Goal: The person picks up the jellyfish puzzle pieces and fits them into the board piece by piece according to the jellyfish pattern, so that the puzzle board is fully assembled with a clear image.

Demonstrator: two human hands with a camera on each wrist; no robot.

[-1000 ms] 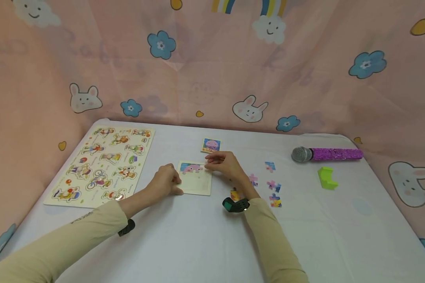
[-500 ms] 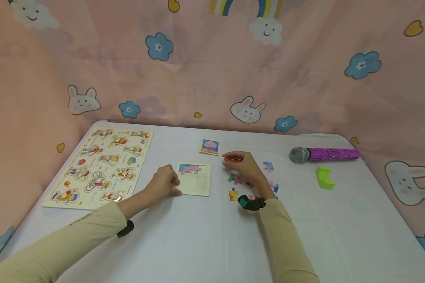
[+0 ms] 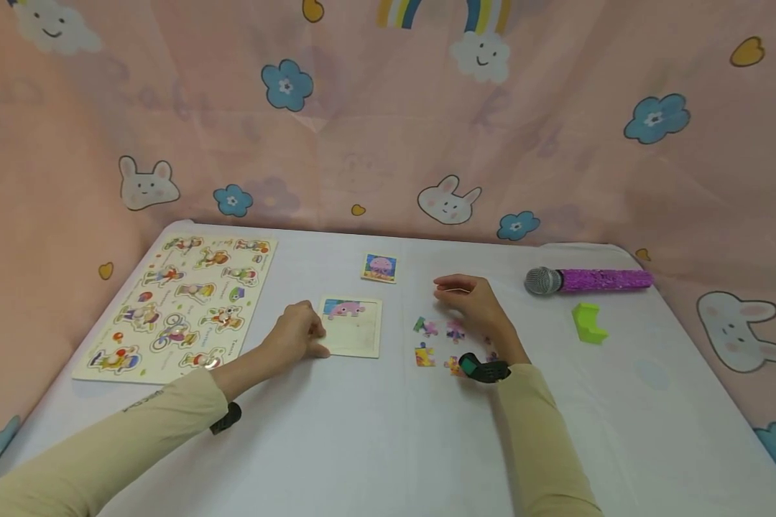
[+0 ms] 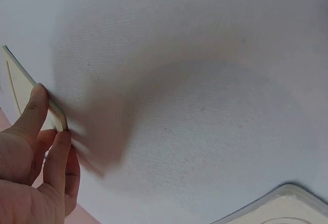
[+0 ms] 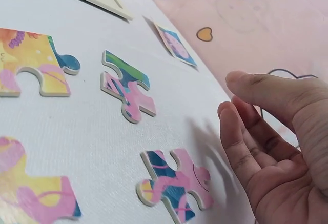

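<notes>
My left hand [image 3: 292,331] grips the near left edge of a square wooden puzzle board [image 3: 356,346]. In the left wrist view, the thumb lies on the board's frame [image 4: 57,119] and the fingers are at its edge. Joined blue and pink pieces [image 3: 345,309] fill the board's top left. My right hand [image 3: 475,305] hovers over loose jigsaw pieces, thumb and fingertips apart with nothing between them. Beneath it lie a pink and blue piece [image 5: 177,180], a green and pink piece [image 5: 130,88] and a yellow piece [image 5: 36,62]. Other pieces are partly hidden by the right wrist.
A small picture card [image 3: 380,268] of a pink octopus-like figure lies beyond the board. On the left is a large picture board [image 3: 174,309]. A purple glittery microphone [image 3: 588,281] and a lime green block [image 3: 588,323] lie to the right. A printed pink cloth [image 3: 362,129] hangs behind.
My right hand has left the puzzle board's top right corner and moved right, over the loose pieces. The left hand stays at the board's edge.
</notes>
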